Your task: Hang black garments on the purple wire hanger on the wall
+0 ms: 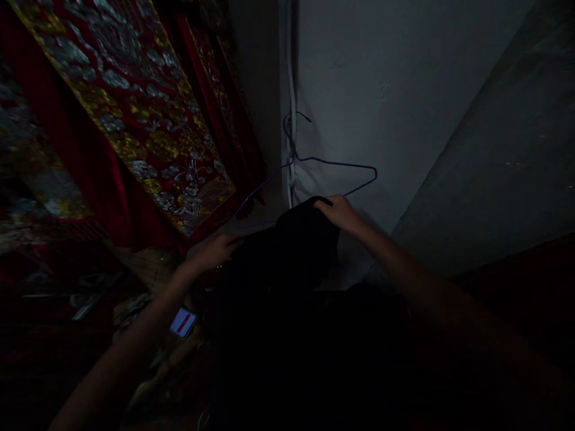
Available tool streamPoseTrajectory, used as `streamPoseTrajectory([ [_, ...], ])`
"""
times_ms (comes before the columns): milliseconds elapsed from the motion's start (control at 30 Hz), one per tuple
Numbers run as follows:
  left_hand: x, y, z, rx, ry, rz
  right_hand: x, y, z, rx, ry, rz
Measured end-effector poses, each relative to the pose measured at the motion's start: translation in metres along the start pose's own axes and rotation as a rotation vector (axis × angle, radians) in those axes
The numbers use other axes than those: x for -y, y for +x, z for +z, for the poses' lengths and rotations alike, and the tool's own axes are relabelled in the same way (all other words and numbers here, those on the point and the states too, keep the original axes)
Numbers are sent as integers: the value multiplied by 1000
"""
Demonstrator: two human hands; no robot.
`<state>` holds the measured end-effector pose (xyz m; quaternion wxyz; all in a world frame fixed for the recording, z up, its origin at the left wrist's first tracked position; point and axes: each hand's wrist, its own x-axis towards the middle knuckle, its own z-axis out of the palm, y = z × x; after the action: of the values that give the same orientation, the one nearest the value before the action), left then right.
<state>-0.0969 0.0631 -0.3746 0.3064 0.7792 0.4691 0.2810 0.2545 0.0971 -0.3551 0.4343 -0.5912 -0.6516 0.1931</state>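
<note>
A black garment (287,257) is stretched between my two hands; its kind cannot be made out in the dark. My left hand (215,251) is closed on its upper left edge. Thumb and fingers of my right hand (339,212) pinch its upper right edge, higher than the left. Just beyond the cloth is a thin purple clothes hanger (335,162), hook upward, with part of its lower bar hidden by the garment. Whether the cloth lies over that bar I cannot tell. The garment's lower part merges into blackness.
Red hangings (162,120) with gold and silver embroidery slant down at the left. A pale cable (290,72) runs down the grey wall (381,78) behind the hanger. Below my left forearm a phone (183,322) with a lit screen lies among dim clutter.
</note>
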Motion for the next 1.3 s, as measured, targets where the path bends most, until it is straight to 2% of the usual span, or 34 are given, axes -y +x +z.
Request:
streamPoseTrajectory([
  [100, -6, 15, -13, -105, 101, 122, 4, -10, -20, 7, -50, 23],
  [167, -13, 19, -14, -212, 148, 205, 7, -16, -26, 2, -50, -12],
  [233, -18, 18, -10, -263, 211, 201, 6, -22, -27, -37, -40, -68],
  [333, -17, 7, -6, -168, 299, 94, 2, -27, -24, -119, -53, -165],
  [433, -12, -10, -6, -67, 411, 16, 0, -30, -21, -129, -76, -207],
  [533, -14, -21, -11, -72, 480, 33, 0, -31, -19, -99, -53, -203],
  [600, -22, -22, -16, -153, 470, 53, 0, -31, -18, -89, -37, -174],
  [700, -38, -9, -22, -346, 391, 54, 1, -33, -17, -69, -32, -128],
  [800, -58, 19, -21, -483, 285, 170, 8, -40, -14, -9, 30, -153],
  [867, -70, 41, -18, -501, 188, 265, 15, -49, -12, 39, 82, -220],
  [933, -78, 57, -14, -450, 107, 312, 20, -57, -13, 49, 88, -313],
  [967, -81, 63, -14, -415, 93, 319, 20, -60, -17, 14, 69, -349],
  [1033, -84, 68, -17, -354, 124, 321, 15, -60, -31, -134, 16, -365],
  [1133, -86, 65, -30, -298, 207, 302, -4, -45, -65, -346, -27, -264],
  [1200, -86, 63, -40, -248, 245, 284, -19, -27, -91, -321, -31, -195],
  [1300, -84, 63, -55, -215, 224, 247, -25, -1, -126, -80, -12, -92],
])
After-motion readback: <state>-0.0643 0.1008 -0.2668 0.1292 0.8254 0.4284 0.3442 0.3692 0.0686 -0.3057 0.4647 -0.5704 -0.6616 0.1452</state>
